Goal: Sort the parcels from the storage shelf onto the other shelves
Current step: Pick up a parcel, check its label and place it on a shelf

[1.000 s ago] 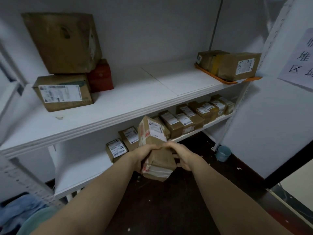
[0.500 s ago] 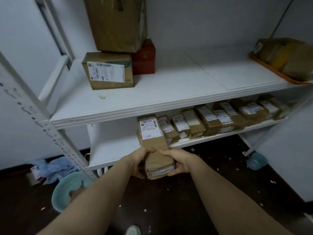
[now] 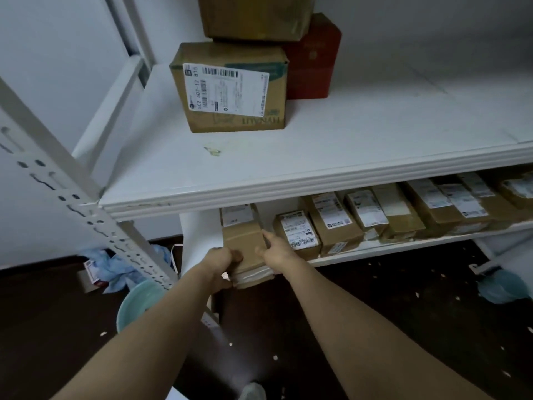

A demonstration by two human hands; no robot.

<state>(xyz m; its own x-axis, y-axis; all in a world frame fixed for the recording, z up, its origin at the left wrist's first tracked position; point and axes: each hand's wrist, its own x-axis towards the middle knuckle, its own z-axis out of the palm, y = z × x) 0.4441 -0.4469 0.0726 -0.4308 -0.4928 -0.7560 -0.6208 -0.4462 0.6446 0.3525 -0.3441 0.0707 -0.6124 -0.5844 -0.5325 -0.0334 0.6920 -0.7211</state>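
A long brown cardboard parcel (image 3: 245,241) with a white label at its far end lies on the lower shelf (image 3: 403,246), its near end sticking out over the front edge. My left hand (image 3: 220,262) grips its near left corner. My right hand (image 3: 275,248) rests against its right side with the fingers stretched forward. To its right stands a row of several labelled brown parcels (image 3: 331,220) along the same shelf.
The upper shelf (image 3: 288,180) carries a labelled brown box (image 3: 230,90), a red box (image 3: 314,56) and a bigger box on top. A perforated white upright (image 3: 72,197) slants at the left. On the dark floor sit a pale green basin (image 3: 132,301), blue cloth and a blue cup (image 3: 501,287).
Both hands have carried the parcel leftward and forward and laid it on the lower shelf at the left end of the row. The view has swung left and closer.
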